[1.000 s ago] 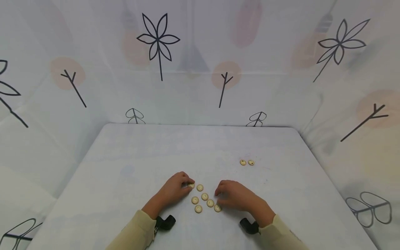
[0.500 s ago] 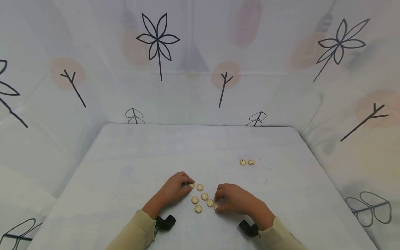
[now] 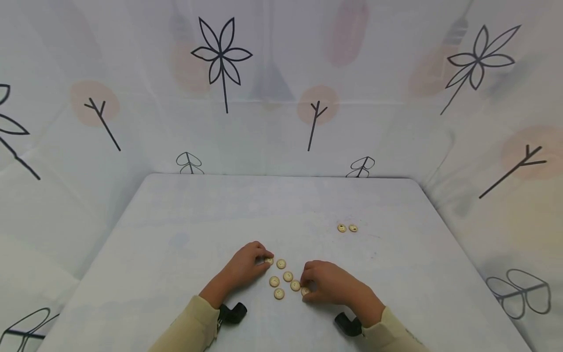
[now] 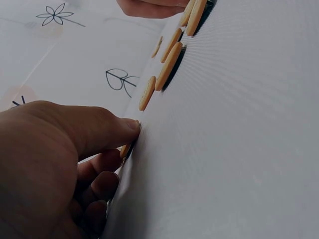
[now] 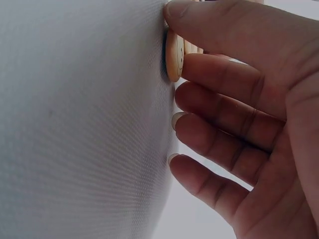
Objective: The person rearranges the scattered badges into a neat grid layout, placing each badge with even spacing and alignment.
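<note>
Several round, pale wooden buttons lie flat on the white table, loosely grouped between the two hands. My left hand (image 3: pixel 247 264) rests at the group's far left and pinches one wooden button (image 3: pixel 270 261) between thumb and forefinger. In the left wrist view, the thumb covers much of that button (image 4: pixel 125 149). On the near right side, my right hand (image 3: pixel 331 283) has its thumb and forefinger at opposite edges of another button (image 5: pixel 174 56), which lies on the cloth. Its other fingers are bent, their tips at the table. Between the hands sit more buttons, one being the button (image 3: pixel 288 276) near the middle.
Two more buttons (image 3: pixel 347 228) lie side by side farther back on the right. The white table (image 3: pixel 211 205) ends at walls of patterned cloth (image 3: pixel 272 137). Black wrist cameras (image 3: pixel 235 313) hang beneath both forearms, close over the tabletop.
My right hand has shifted slightly toward the front of the table, its thumb and forefinger now closed about the nearest right-hand button. The left hand has stayed still on its button.
</note>
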The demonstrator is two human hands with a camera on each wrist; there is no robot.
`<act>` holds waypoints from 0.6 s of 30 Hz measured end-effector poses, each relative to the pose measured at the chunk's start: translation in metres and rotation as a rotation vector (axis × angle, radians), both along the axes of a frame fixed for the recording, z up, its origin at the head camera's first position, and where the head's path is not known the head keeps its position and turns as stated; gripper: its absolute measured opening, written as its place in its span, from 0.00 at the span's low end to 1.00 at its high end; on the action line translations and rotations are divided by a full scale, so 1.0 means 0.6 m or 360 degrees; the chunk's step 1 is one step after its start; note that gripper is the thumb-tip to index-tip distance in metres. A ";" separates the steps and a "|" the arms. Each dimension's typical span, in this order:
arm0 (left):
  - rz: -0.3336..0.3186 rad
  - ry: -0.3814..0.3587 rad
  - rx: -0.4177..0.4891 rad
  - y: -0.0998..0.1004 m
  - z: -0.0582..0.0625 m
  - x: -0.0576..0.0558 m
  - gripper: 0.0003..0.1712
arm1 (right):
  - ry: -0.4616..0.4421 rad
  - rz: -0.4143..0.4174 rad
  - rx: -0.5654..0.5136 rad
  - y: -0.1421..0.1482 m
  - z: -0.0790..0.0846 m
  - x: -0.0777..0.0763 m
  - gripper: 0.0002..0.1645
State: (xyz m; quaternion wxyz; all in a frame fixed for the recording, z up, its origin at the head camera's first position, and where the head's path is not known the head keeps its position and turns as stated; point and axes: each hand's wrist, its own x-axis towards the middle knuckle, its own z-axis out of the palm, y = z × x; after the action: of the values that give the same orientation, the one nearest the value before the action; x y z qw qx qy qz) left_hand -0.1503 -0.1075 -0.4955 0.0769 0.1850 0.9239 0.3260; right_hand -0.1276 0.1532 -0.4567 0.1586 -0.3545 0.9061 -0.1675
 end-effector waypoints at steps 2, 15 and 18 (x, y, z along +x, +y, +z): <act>0.0002 -0.0003 -0.0004 0.001 0.001 0.000 0.13 | 0.0007 0.0008 -0.0007 0.000 0.001 0.001 0.11; 0.0003 -0.0010 -0.0002 0.001 -0.002 -0.001 0.13 | -0.0022 -0.0016 -0.0003 0.001 0.000 0.000 0.09; 0.0001 -0.0009 -0.0003 0.001 -0.001 -0.001 0.13 | -0.0019 -0.0023 -0.0015 0.003 0.003 -0.003 0.08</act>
State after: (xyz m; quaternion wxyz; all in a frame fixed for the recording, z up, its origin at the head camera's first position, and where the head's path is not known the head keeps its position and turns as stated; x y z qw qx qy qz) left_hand -0.1510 -0.1067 -0.4960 0.0796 0.1837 0.9241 0.3256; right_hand -0.1295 0.1549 -0.4552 0.1612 -0.3476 0.9069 -0.1750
